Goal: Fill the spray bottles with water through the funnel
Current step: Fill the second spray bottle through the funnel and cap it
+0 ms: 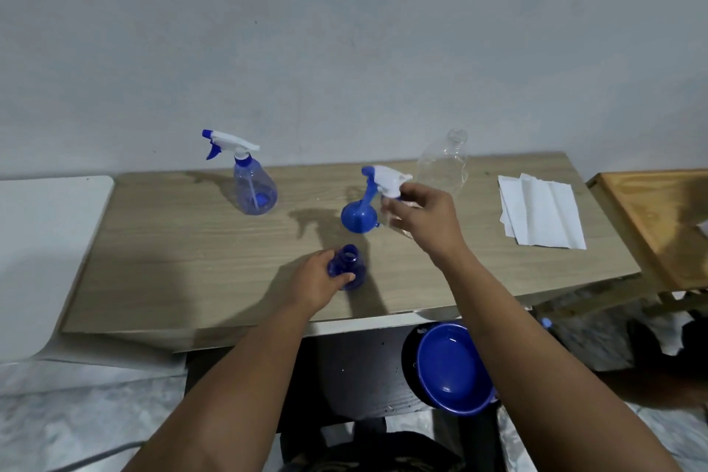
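A wooden table (191, 241) stands against a pale wall, its near edge partly covered by the person's forearms. Below that edge a blue basin (452, 368) sits half hidden behind the right arm; whether it holds water is hard to make out. At the table's right end lie white paper towels (540, 211). A clear bottle (444, 165), upright with its open neck up, stands at the back, faint against the wall. At back left an assembled spray bottle (254, 184) stands upright, its nozzle pointing left. The left hand (318, 282) curls its fingers around an uncapped blue bottle (350, 266), which stands upright near the front edge, mouth up, lower body hidden by the hand. The right hand (425, 215) pinches a white sprayer head (387, 176) above the table, nozzle pointing left; its tube is blurred. Just left of that hand sits a blue funnel (358, 216), its spout partly masked by the sprayer.
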The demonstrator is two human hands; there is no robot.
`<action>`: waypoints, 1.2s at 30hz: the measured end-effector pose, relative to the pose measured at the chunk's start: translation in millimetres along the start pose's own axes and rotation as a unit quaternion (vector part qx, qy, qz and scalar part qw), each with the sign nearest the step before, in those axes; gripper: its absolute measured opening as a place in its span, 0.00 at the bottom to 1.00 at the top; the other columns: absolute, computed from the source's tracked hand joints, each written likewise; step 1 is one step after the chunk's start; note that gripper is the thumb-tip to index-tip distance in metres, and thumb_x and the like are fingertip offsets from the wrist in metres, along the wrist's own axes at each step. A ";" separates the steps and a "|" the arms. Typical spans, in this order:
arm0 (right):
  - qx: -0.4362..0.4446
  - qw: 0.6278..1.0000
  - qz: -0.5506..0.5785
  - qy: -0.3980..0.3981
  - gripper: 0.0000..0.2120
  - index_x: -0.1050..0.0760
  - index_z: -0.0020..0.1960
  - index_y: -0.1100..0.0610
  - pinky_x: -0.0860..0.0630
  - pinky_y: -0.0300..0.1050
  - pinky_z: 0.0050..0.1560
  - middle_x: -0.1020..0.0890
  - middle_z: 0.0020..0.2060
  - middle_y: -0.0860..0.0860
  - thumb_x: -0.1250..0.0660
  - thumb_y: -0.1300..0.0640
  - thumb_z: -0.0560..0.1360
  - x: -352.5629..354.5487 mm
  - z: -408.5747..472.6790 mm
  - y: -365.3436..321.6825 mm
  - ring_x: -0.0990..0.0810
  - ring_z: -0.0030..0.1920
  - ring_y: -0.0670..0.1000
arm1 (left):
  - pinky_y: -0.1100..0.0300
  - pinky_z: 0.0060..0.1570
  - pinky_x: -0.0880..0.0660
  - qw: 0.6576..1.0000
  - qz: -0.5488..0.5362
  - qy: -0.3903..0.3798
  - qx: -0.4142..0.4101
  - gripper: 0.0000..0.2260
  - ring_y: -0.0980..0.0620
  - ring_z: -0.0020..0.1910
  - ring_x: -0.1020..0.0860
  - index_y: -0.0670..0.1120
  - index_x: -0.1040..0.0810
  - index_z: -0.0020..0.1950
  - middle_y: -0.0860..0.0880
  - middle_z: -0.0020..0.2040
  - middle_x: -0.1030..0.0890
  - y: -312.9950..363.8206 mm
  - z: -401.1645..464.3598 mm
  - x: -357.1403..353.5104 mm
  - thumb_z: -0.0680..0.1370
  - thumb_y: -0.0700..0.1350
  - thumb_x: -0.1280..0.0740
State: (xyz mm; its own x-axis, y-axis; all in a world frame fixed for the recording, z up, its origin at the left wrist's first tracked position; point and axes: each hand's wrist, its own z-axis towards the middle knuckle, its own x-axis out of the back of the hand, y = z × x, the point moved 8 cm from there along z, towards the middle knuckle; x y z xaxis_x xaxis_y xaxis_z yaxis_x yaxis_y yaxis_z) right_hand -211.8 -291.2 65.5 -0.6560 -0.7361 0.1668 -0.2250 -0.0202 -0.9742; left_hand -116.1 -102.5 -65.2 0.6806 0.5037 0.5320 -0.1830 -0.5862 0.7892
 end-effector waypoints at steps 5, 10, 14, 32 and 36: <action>0.048 0.994 0.098 0.003 0.11 0.15 0.57 0.62 0.14 0.51 0.52 0.13 0.52 0.62 0.23 0.64 0.75 -22.4 -7.1 -33.2 0.12 0.50 0.56 | 0.48 0.56 0.22 1.000 -0.011 -0.006 0.006 0.27 0.51 0.50 0.17 0.57 0.22 0.63 0.54 0.51 0.15 -1.5 2.6 -1.1 0.64 0.54 0.25; 0.043 0.999 0.033 -0.006 0.12 0.15 0.58 0.59 0.15 0.57 0.55 0.12 0.48 0.55 0.22 0.63 0.75 -38.3 -11.3 -12.1 0.14 0.44 0.48 | 0.53 0.59 0.24 1.000 -0.006 -0.009 0.015 0.26 0.52 0.54 0.19 0.55 0.23 0.67 0.53 0.55 0.16 4.0 -2.1 2.5 0.70 0.48 0.23; 0.044 0.998 0.041 0.007 0.13 0.16 0.59 0.59 0.15 0.55 0.55 0.12 0.49 0.55 0.23 0.64 0.75 -39.2 -8.5 -6.2 0.14 0.45 0.48 | 0.52 0.60 0.23 1.000 -0.014 -0.018 0.013 0.27 0.53 0.54 0.18 0.55 0.23 0.67 0.54 0.56 0.16 3.6 -2.6 1.7 0.69 0.51 0.23; 0.018 0.994 0.034 -0.105 0.16 0.21 0.61 0.67 0.19 0.41 0.56 0.12 0.51 0.55 0.27 0.75 0.74 -67.4 -24.5 87.5 0.13 0.54 0.48 | 0.60 0.39 0.29 0.999 0.019 0.002 0.048 0.13 0.47 0.44 0.20 0.45 0.20 0.56 0.48 0.45 0.17 -5.9 -0.1 0.6 0.74 0.46 0.25; 0.020 0.993 0.039 -0.110 0.16 0.20 0.61 0.65 0.19 0.43 0.57 0.12 0.51 0.54 0.27 0.74 0.75 -66.6 -19.5 87.8 0.13 0.54 0.49 | 0.63 0.35 0.32 1.000 0.009 0.004 0.022 0.12 0.47 0.41 0.20 0.45 0.19 0.54 0.49 0.41 0.18 -3.0 1.4 0.0 0.72 0.45 0.24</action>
State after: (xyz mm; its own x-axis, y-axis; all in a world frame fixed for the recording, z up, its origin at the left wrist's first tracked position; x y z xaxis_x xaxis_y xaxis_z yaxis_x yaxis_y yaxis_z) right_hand -201.9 -230.7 -28.2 -0.4959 -0.8664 0.0581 -0.1491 0.0191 -0.9886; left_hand -114.5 -101.6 -68.0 0.6717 0.4980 0.5485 -0.1630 -0.6229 0.7651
